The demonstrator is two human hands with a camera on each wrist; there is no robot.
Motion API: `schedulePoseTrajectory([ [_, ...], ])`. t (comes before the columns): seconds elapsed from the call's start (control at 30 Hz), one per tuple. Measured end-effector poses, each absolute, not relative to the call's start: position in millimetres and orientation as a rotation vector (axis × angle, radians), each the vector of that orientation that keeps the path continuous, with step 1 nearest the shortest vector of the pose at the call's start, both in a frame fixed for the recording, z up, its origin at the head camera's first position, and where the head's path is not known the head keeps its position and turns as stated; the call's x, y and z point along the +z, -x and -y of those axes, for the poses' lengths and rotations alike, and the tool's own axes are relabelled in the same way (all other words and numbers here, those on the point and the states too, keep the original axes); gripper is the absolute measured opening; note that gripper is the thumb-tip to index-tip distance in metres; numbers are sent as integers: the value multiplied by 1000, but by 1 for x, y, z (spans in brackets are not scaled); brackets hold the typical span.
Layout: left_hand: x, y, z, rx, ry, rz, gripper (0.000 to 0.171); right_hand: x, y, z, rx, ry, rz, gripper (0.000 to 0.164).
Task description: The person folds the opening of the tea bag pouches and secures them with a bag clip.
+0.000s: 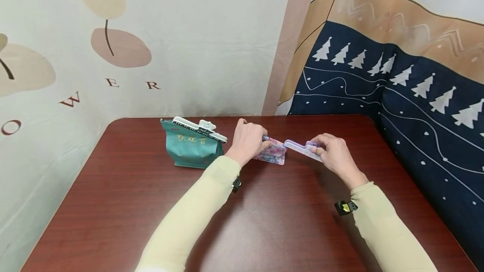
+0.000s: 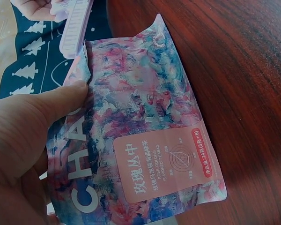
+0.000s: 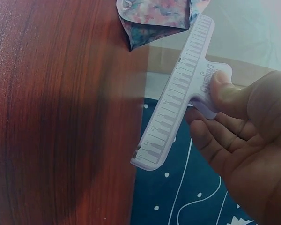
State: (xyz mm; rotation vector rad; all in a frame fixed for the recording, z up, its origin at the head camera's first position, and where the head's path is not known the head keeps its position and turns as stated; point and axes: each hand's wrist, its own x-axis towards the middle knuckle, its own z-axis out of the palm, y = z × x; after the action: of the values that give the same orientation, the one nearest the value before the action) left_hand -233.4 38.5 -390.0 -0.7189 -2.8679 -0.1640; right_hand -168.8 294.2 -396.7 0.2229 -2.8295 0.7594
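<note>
My left hand (image 1: 247, 139) grips a pink and blue patterned tea bag pouch (image 2: 140, 93) along its "CHA" lettered edge, thumb on the near face. That pouch (image 1: 274, 153) stands out to the right of the hand in the head view. Between thumb and fingers, my right hand (image 1: 334, 154) pinches the handle of a pale purple bag clip (image 3: 178, 93) printed with piano keys. One end of the clip (image 1: 302, 150) is close to the pouch's upper corner; whether they touch I cannot tell.
To the left of my left hand, a teal pouch (image 1: 194, 148) stands upright on the dark red table (image 1: 264, 221). A white clip (image 1: 200, 128) lies along its top edge. Fabric with flower prints (image 1: 208, 53) and dark blue fabric with trees (image 1: 416, 108) border the table.
</note>
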Motion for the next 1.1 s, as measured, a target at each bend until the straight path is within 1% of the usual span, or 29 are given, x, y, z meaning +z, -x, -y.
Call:
schedulePoseTrajectory([
  [0.6, -389, 233, -39, -175, 743, 2868, 31, -398, 172, -289, 775, -268, 2808, 14],
  [1.1, -388, 232, -40, -167, 753, 2873, 32, -404, 177, -286, 754, -299, 2761, 13],
])
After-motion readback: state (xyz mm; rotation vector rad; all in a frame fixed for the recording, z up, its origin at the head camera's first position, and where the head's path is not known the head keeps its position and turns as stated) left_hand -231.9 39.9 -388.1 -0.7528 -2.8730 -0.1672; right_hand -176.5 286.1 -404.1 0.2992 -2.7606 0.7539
